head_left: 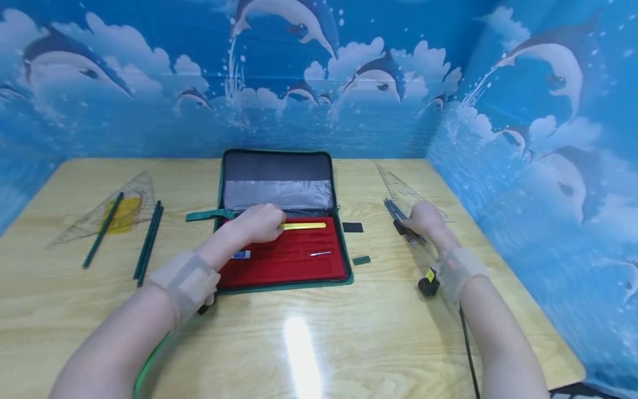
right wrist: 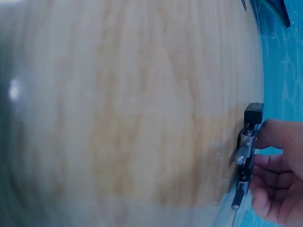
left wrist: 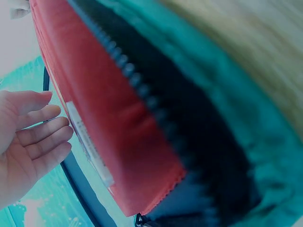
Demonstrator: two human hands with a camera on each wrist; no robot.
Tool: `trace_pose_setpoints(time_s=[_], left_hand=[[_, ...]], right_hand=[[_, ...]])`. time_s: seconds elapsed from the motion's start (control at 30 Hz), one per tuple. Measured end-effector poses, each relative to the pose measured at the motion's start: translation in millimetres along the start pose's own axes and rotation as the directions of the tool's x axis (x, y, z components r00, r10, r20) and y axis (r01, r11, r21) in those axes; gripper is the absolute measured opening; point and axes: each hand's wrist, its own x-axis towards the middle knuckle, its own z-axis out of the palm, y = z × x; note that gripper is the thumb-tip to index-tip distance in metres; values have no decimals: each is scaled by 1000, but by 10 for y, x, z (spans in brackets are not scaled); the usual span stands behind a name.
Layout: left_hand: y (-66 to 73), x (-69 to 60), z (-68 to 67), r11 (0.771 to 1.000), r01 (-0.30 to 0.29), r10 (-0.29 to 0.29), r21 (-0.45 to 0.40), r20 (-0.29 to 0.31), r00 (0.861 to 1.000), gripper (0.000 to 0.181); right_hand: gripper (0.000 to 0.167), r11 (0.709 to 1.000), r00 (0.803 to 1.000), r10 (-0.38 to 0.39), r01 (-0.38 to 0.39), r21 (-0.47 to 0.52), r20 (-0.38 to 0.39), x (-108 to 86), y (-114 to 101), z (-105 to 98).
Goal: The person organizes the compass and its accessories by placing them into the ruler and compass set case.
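Note:
My left hand (head_left: 261, 223) (left wrist: 33, 142) is over the open case's red tray (head_left: 279, 269) (left wrist: 109, 94), beside a yellow strip (head_left: 306, 225). Its fingers are loosely bent, with nothing visible between them in the left wrist view. My right hand (head_left: 425, 220) (right wrist: 281, 175) holds a black and metal compass-like tool (head_left: 400, 227) (right wrist: 245, 151) between thumb and fingers. Around it lie several thin dark rods (head_left: 394, 209) and a clear set square (head_left: 406, 191). In the tray are a blue-and-white block (head_left: 241, 255) and a small silver piece (head_left: 320, 253).
A green strap (head_left: 206, 215) extends left of the case. Further left lie several dark green sticks (head_left: 149, 241), a clear triangle (head_left: 75, 231) and a yellow sheet (head_left: 127, 215). A black piece (head_left: 353, 227) and a green piece (head_left: 361, 260) lie right of the case.

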Motion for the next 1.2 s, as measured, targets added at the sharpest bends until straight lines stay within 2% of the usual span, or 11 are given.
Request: trace_pose_setpoints(time_s=[0.2, 0.5, 0.57, 0.67, 0.77, 0.9, 1.07, 1.2], left_hand=[[-3, -12, -39, 1000, 0, 0, 15, -34, 999, 14], [-45, 0, -66, 1000, 10, -10, 10, -64, 998, 16], [-45, -7, -70, 1000, 11, -11, 10, -73, 997, 15], [-38, -14, -73, 1000, -3, 4, 10, -94, 996, 13], [-26, -14, -78, 999, -34, 36, 17, -124, 992, 12], [-6, -6, -81, 997, -64, 69, 37, -165, 984, 13], [-1, -2, -64, 996, -81, 88, 46, -178, 980, 25], [-3, -5, -52, 996, -82, 87, 37, -169, 982, 31]], right_hand=[[44, 998, 1000, 10, -9, 63, -16, -15, 49, 25], [43, 994, 999, -10, 14, 106, -43, -59, 69, -8], [43, 993, 999, -26, 30, 110, -43, -62, 12, -36], [37, 991, 992, -107, 112, 68, -70, -62, -145, -89], [26, 971, 962, -236, 238, -4, -133, -59, -390, -135], [11, 910, 891, -413, 408, -70, -188, -67, -761, -142], [6, 836, 823, -549, 538, -107, -146, -85, -1167, -100], [8, 792, 787, -609, 595, -138, -98, -74, -1390, -59]])
